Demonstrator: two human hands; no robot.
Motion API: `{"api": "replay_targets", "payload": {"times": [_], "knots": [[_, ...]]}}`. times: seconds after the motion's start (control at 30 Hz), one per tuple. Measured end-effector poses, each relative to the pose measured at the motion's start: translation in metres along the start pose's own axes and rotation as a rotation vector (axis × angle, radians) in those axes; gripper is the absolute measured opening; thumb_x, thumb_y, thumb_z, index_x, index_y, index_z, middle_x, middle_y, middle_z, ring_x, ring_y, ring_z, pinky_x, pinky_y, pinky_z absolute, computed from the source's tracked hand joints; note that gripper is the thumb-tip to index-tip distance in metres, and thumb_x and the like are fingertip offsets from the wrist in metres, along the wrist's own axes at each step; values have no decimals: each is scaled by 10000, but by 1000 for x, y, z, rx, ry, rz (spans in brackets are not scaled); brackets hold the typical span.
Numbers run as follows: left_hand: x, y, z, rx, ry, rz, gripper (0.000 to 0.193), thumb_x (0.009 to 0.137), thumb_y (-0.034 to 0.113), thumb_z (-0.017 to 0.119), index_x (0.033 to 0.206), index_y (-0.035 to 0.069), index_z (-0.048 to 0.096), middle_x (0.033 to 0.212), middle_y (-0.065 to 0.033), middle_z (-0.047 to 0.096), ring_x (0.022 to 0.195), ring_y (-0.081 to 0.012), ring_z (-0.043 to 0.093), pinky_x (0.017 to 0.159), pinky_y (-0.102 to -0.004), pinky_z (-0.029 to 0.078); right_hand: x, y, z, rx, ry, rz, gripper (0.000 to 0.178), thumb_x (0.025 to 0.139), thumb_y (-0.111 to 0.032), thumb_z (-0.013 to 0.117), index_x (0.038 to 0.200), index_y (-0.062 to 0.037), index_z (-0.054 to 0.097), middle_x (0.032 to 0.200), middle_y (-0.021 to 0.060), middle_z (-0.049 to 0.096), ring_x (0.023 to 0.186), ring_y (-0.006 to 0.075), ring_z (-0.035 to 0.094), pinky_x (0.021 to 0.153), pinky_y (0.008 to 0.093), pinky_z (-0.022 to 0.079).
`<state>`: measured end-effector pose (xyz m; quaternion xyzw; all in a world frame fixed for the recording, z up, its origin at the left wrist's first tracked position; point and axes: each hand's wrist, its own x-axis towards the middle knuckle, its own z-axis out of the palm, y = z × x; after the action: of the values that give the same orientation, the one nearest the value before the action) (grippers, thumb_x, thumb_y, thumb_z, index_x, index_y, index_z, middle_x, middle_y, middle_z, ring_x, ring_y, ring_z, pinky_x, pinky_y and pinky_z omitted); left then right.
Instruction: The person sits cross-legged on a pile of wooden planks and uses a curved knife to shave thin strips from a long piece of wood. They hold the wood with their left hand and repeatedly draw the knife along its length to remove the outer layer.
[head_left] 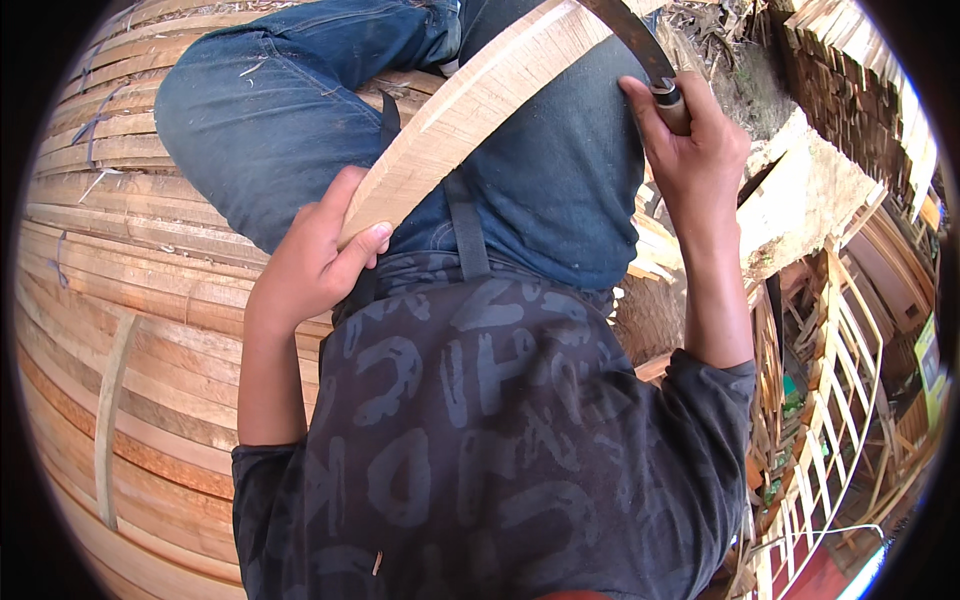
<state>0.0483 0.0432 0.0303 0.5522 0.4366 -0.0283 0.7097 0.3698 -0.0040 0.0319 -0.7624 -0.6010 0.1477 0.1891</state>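
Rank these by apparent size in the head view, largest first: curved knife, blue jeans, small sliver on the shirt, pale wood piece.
1. Blue jeans
2. Pale wood piece
3. Curved knife
4. Small sliver

The picture's top edge crops the first three; the order holds for what shows.

The board [470, 115] slants over the legs [290, 110] from the left hand [318, 250] to the knife [650, 60] in the right hand [700, 135]. Left lies a plank stack [170, 390], a strip [110, 420] across it; right, a slatted frame [832, 385].
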Motion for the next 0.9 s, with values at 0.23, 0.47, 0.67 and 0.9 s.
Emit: {"api": "replay_targets", "payload": {"times": [0.23, 0.47, 0.67, 0.9], "knots": [[0, -5, 2, -53, -5, -13, 296, 942, 93, 521, 1197, -43, 459, 787, -96, 597, 668, -122, 572, 627, -267, 488, 3, -5, -27, 629, -521, 446, 306, 867, -273, 753, 799, -1, 632, 592, -75, 474, 551, 22, 400, 486, 223, 333], [-1, -5, 4, 5, 23, 30, 285, 932, 90, 528, 1181, -35, 471, 750, -96, 608, 647, -139, 586, 625, -283, 490, 8, -14, -15, 808, -677, 510, 259, 861, -219, 758, 757, -20, 629, 565, -96, 450, 504, 6, 393, 432, 216, 298], [-5, -13, 3, -26, -14, 13, 298, 934, 90, 519, 1196, -42, 464, 752, -92, 603, 644, -129, 574, 628, -277, 489, 14, 57, -27, 952, 429, 741, 283, 941, -206, 653, 766, -102, 455, 548, -39, 386, 408, 60, 361, 364, 221, 293], [-7, -18, 7, -1, 30, 5, 271, 937, 118, 533, 1166, -18, 484, 746, -96, 619, 652, -152, 598, 640, -299, 494, -10, 3, -34, 1095, -433, 586, 251, 935, -225, 667, 778, -81, 534, 510, -59, 419, 379, 37, 400, 346, 209, 303]]}}
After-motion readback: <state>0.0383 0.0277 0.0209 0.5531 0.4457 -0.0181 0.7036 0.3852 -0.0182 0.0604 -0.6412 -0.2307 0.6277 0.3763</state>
